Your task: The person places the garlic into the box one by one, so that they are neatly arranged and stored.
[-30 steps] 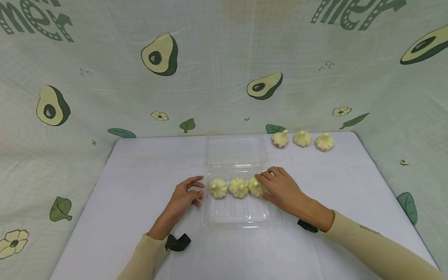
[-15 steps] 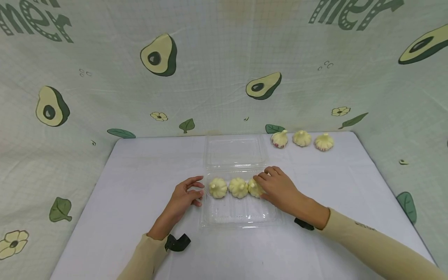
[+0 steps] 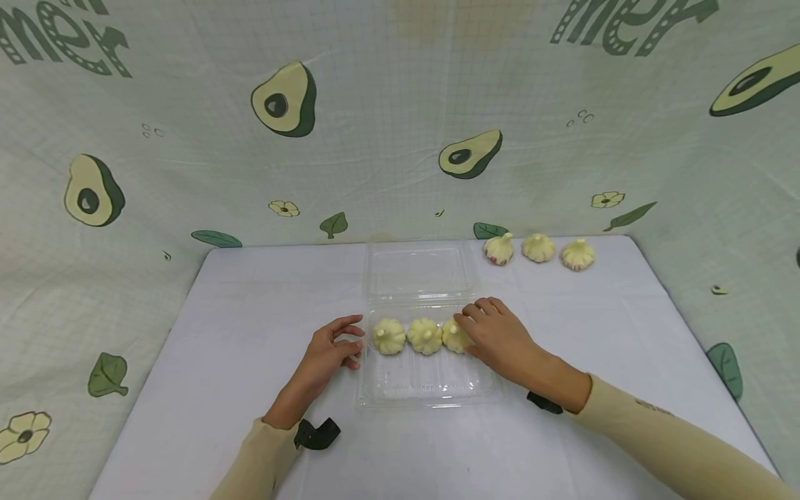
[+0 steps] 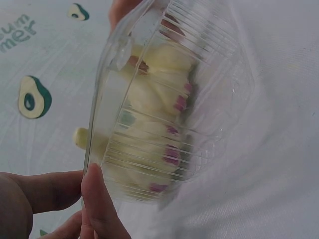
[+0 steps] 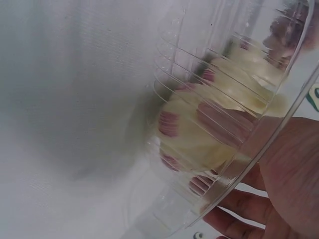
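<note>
A clear plastic clamshell container (image 3: 406, 382) lies with its lid folded back on the white table. Three garlic bulbs sit side by side in its tray: a left bulb (image 3: 389, 337), a middle bulb (image 3: 425, 337) and a right bulb (image 3: 454, 336). My right hand (image 3: 500, 335) reaches over the tray's right wall and holds the right bulb; in the right wrist view its thumb lies along that garlic bulb (image 5: 187, 132), seen through the plastic. At the left side, my left hand (image 3: 330, 351) pinches the tray's rim (image 4: 92, 129) between thumb and finger.
Three more garlic bulbs stand in a row at the back right: one with purple marks (image 3: 498, 249), a middle one (image 3: 538, 248) and an outer one (image 3: 578, 255). The transparent lid (image 3: 419, 272) stretches toward the back edge. A printed cloth (image 3: 387, 173) hangs behind the table.
The right forearm has shifted very slightly left. Both hands otherwise keep their places, and the bulbs stay where they were.
</note>
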Available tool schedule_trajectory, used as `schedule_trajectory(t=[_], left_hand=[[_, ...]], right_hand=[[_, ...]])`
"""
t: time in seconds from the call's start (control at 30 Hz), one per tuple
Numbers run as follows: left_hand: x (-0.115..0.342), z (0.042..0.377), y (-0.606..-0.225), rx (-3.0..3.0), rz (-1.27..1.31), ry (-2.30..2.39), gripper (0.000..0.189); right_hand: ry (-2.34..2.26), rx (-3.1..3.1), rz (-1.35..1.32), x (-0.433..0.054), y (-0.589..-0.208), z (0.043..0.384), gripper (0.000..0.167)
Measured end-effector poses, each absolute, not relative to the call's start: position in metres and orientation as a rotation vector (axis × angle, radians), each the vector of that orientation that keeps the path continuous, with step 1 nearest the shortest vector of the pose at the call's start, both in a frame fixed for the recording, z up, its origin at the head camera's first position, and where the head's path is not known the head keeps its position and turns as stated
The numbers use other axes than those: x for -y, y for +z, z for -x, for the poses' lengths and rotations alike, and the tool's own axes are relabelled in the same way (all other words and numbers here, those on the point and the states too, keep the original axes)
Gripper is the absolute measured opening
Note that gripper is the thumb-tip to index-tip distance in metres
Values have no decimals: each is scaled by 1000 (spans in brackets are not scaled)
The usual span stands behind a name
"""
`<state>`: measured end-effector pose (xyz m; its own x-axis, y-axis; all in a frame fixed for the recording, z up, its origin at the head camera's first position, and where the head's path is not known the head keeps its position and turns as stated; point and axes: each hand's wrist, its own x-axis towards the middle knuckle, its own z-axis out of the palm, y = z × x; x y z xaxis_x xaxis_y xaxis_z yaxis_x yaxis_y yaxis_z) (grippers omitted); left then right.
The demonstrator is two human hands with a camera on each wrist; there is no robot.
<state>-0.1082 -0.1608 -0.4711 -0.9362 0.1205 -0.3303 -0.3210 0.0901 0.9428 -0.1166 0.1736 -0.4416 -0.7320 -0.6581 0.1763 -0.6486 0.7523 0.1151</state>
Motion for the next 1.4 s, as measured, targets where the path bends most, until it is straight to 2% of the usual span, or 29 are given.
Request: schedule_trajectory(t=[0.5, 0.77, 1.4], left_hand=[[161, 107, -470, -2058, 192, 1911, 53], [162, 108, -472, -2055, 182, 1916, 53], [161, 107, -472, -2055, 190, 1924, 53]], right_hand=[[216, 2723, -850, -199, -421, 111, 55], [275, 2711, -661, -221, -420, 128, 63], [225, 2814, -449, -244, -443, 176, 71]])
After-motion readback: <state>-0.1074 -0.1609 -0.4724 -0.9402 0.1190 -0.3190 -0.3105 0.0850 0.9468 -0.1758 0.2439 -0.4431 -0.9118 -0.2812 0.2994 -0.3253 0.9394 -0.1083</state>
